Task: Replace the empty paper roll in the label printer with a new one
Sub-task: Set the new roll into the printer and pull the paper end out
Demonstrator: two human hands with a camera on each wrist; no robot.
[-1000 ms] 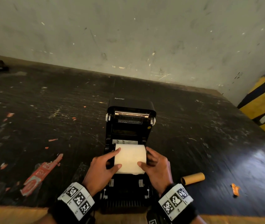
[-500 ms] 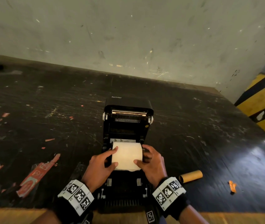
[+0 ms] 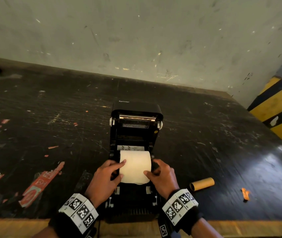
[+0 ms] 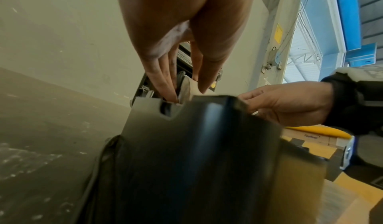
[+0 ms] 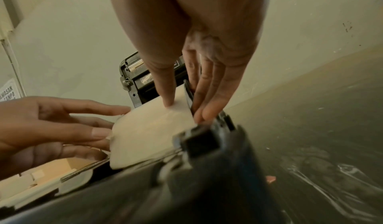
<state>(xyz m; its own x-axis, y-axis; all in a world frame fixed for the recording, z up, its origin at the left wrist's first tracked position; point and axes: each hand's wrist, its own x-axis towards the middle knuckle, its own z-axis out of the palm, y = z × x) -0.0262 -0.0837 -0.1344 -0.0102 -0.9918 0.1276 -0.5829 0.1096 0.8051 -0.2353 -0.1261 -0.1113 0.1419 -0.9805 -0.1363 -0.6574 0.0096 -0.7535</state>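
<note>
The paper roll (image 3: 135,166) sits in the open bay of the printer (image 3: 136,133), between the two hands. The left hand (image 3: 105,179) holds the roll's left end, forefinger and thumb on the paper. The right hand (image 3: 161,177) pinches the right end, thumb on the paper and fingers down beside it. An empty cardboard tube (image 3: 202,184) lies right of the printer on the black table (image 3: 50,126).

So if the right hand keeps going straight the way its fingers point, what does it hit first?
Probably the printer's raised lid: the right hand, gripping the roll's right end, points towards it. Depth is unclear.
</note>
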